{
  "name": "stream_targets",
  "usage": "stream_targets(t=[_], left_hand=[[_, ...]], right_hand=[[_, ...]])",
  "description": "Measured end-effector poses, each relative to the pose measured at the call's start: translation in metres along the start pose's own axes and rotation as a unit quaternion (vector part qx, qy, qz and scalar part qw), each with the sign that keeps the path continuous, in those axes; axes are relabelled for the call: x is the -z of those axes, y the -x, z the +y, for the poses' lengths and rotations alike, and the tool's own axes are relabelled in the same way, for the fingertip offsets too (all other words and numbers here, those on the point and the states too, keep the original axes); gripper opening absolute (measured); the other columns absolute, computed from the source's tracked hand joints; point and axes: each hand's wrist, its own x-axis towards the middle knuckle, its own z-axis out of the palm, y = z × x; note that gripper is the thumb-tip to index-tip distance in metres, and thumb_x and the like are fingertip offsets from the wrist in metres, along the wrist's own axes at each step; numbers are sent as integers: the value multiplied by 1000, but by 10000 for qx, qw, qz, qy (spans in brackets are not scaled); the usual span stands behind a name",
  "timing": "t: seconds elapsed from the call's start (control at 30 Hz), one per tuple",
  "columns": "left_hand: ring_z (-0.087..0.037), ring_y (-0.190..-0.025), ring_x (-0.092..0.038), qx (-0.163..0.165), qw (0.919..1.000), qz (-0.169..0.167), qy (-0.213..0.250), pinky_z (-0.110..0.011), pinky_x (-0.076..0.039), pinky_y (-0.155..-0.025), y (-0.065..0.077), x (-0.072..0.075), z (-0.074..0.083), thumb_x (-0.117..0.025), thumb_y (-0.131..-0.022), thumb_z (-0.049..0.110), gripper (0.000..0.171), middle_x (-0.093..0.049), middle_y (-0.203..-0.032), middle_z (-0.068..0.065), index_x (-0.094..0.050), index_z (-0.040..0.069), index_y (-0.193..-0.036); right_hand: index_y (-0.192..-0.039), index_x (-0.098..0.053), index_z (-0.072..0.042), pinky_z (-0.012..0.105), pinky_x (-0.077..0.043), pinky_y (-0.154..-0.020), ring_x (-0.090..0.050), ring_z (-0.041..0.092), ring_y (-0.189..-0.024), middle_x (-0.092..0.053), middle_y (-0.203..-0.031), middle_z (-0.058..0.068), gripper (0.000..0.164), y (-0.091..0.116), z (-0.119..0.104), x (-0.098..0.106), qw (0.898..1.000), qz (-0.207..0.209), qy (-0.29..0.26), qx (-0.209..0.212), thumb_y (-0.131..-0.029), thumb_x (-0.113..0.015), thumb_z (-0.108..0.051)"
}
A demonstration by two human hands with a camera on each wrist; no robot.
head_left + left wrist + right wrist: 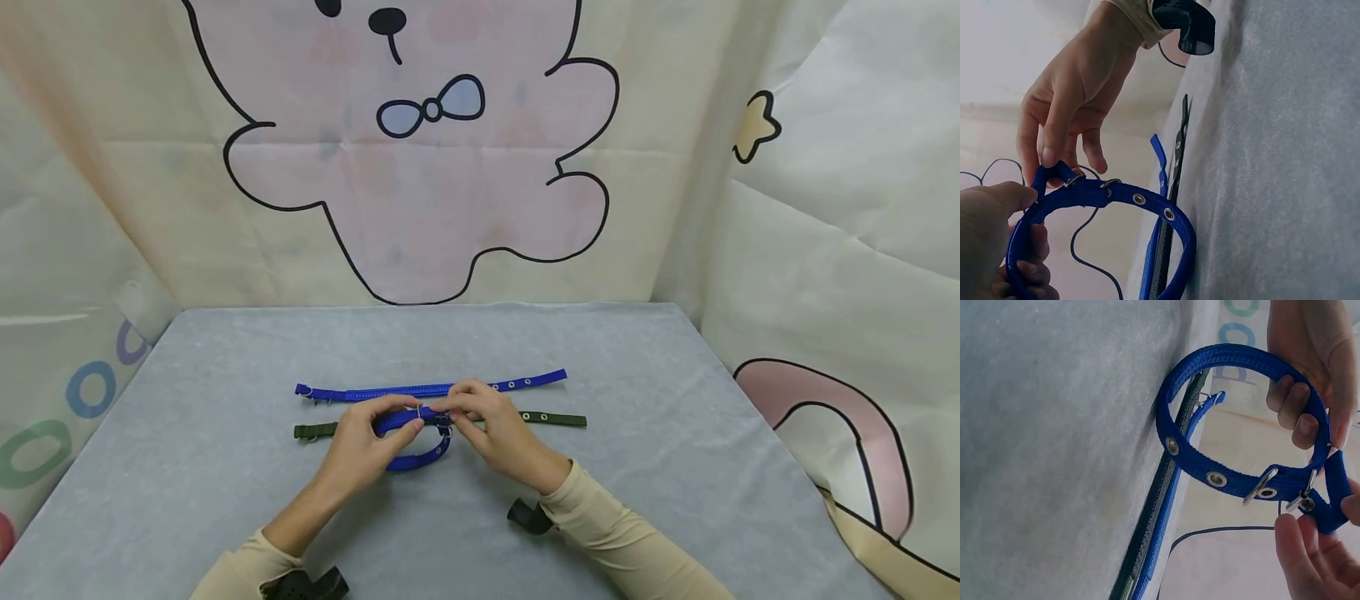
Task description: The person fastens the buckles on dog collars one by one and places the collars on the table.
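Both hands work on a blue pet collar (pixel 417 460), bent round into a loop above the table. My left hand (pixel 366 440) grips the band between thumb and fingers, with the other fingers curled inside the loop in the left wrist view. At the collar's upper side, my right hand (pixel 501 432) pinches the folded strap end (pixel 1336 487) just past the buckle (pixel 1302 495). A metal D-ring (pixel 1261 485) hangs close beside the buckle. Round metal eyelets (pixel 1216 479) show along the band.
Behind the hands, a second blue collar (pixel 531 382) lies stretched flat on the grey cloth-covered table (pixel 225 367). A dark green collar (pixel 558 418) lies parallel and nearer, partly covered by the hands. Printed curtains (pixel 525 208) stand behind and at both sides.
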Motion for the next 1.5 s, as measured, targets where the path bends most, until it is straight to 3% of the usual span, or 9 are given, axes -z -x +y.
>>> stream_targets(t=[0.27,0.43,0.57,0.67,0.9,1.13,1.5], left_hand=[[-17,-98,-73,-79,9999,-84,25,-21,-57,-77,2,1,-1,-76,-92,18,28,-74,-117,-9,-74,10,-119],[-18,-100,-72,-47,9999,-44,100,-22,-57,-79,1,1,0,-75,-93,19,28,-73,-122,-10,-73,12,-120],[-15,-97,-72,64,9999,-56,109,-21,-57,-77,0,1,1,-75,-92,17,27,-73,-120,-10,-74,13,-119],[-14,-94,-72,84,9999,-93,98,-21,-57,-76,1,1,2,-75,-92,16,27,-74,-119,-11,-73,10,-119],[-19,-99,-72,-74,9999,-118,52,-23,-58,-78,2,2,3,-74,-93,15,27,-72,-122,-14,-73,10,-119],[-8,-86,-62,-365,9983,-298,-335,-21,-52,-70,1,2,3,-72,-95,22,29,-74,-112,-6,-74,13,-122],[-13,-94,-66,-358,9977,-370,-436,-21,-53,-73,0,4,2,-74,-92,10,32,-72,-116,-7,-73,16,-123]], right_hand=[[-128,-71,-12,19,-48,-68,-53,8,-82,-65,-111,6,33,-1,-2,-4,9997,-182,27,150,-100,-58,-1],[-136,-65,-12,24,-54,-77,-61,13,-92,-66,-121,7,37,-1,1,-5,9995,-270,-145,29,-102,-54,-2],[-128,-63,-9,33,-58,-85,-66,20,-107,-69,-121,8,26,0,2,-6,9989,-169,-265,-335,-103,-56,-5],[-120,-63,-9,33,-58,-85,-67,21,-108,-70,-116,7,19,1,2,-7,9983,-164,-284,-485,-102,-58,-7],[-124,-67,-9,28,-58,-84,-67,21,-105,-71,-120,8,24,0,1,-6,9984,-335,-360,-295,-100,-61,-6],[-126,-68,-10,28,-58,-85,-68,22,-111,-70,-128,8,27,0,4,-4,9978,-517,-356,-226,-100,-63,-8],[-136,-59,-11,24,-57,-84,-67,22,-109,-66,-132,8,39,1,5,-4,9960,-851,69,-267,-98,-65,-6]])
